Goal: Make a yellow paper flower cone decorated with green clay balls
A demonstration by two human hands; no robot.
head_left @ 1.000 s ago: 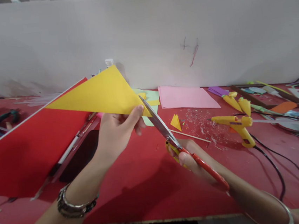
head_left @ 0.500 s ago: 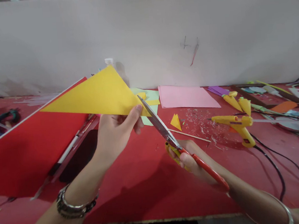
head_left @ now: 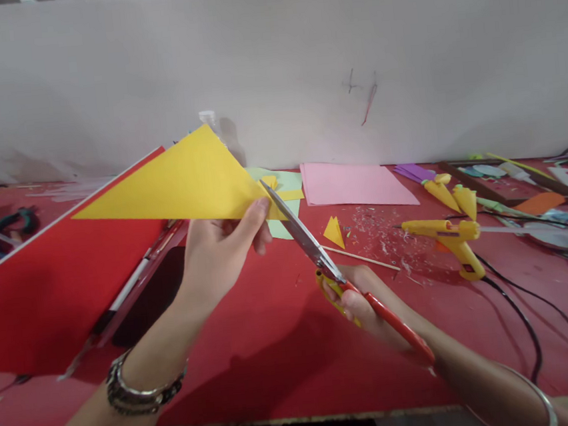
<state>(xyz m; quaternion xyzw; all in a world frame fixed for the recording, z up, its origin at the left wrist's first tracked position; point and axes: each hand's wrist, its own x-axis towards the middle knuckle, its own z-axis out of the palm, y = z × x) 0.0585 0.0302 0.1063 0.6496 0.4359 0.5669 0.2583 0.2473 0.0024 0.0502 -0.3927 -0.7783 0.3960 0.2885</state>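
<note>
My left hand point(head_left: 224, 249) pinches a triangular sheet of yellow paper point(head_left: 180, 179) near its right corner, thumb on top. The paper is held up above the table, its long point reaching left. In my right hand point(head_left: 360, 299) is a pair of scissors point(head_left: 309, 240) with red and yellow handles. Their blades look closed or nearly so and lie across the right corner of the paper, just beside my left thumb. Whether the paper sits between the blades I cannot tell.
Pink sheets point(head_left: 356, 184) and pale green paper point(head_left: 289, 220) lie at the back. A yellow glue gun point(head_left: 447, 234) with a black cord rests on the right, near a thin stick point(head_left: 363, 257) and small yellow triangles point(head_left: 335, 233). A red board point(head_left: 84, 279) covers the left.
The yellow paper's left point has dipped slightly and shifted a little left. Both hands and the scissors stay almost in place.
</note>
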